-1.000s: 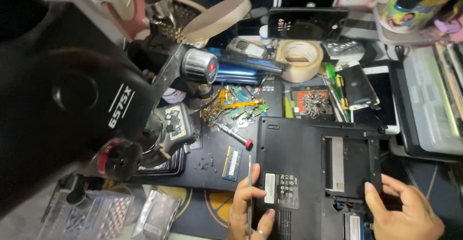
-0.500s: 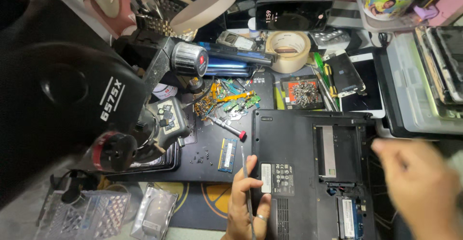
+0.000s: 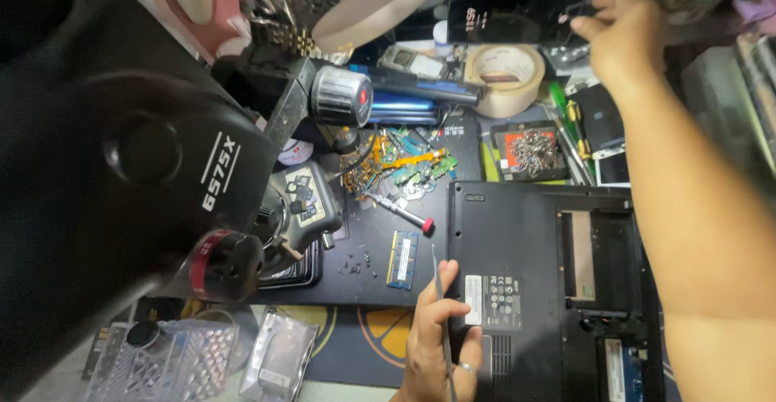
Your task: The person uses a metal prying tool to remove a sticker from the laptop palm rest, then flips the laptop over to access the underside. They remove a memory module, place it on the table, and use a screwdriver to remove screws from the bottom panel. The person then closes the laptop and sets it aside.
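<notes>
Half a second back your right hand was a blur low over the laptop; now your right hand is stretched up to the back of the tabletop, fingertips on the dark phone propped there, though whether that grip is closed on its edge or only touching I cannot tell.

Far left, one big black microscope head fills the view, swung aside so the mat stays open. Next along, one green memory stick lies flat on the dark mat, with one red-tipped screwdriver just above it and loose screws beside, kept within reach. Your left hand has thumb and fingers pinched together on one thin metal tool, knuckles resting against the upturned laptop to steady it. One roll of tape sits below the phone.
</notes>
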Tool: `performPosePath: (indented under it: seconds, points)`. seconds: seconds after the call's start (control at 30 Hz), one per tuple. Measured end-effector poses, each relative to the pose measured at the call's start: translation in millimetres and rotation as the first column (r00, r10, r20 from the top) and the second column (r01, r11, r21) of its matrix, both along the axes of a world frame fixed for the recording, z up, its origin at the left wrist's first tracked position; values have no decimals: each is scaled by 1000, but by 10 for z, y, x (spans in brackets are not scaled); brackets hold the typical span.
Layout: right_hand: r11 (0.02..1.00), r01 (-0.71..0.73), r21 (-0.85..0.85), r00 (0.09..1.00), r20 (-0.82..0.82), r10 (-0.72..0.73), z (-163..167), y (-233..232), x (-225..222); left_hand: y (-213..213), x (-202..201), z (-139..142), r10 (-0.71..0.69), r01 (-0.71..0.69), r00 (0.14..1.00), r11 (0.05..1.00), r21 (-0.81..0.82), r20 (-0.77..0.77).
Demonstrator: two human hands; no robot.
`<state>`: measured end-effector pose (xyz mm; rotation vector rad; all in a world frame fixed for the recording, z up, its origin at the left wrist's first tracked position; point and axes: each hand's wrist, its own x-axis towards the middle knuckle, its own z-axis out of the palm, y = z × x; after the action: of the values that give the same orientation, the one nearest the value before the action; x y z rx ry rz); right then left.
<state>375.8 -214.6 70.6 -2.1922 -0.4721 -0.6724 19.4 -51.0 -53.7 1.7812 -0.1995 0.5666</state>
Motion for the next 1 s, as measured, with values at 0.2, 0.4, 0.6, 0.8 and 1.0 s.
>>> performPosePath:
  seconds: [0.2, 0.4, 0.6, 0.8, 1.0]
  points:
    - [996, -50, 72, 999, -6, 50, -51, 57, 79, -31, -23, -8, 17, -18, 998, 1000, -14, -52]
    - [1000, 8, -4, 996, 91, -8, -59, 72, 118, -37, -25, -22, 14, -15, 998, 1000, -10, -62]
    - [998, 57, 12, 997, 59, -58, -111, 71, 169, -39, -24, -14, 21, -21, 998, 1000, -5, -53]
    - [998, 70, 0, 991, 113, -70, -140, 56, 182, -42, -30, 4, 21, -21, 998, 1000, -2, -61]
    - [998, 28, 59, 1000, -7, -28, -79, 76, 111, -36, -25, 17, 4, -5, 998, 1000, -16, -55]
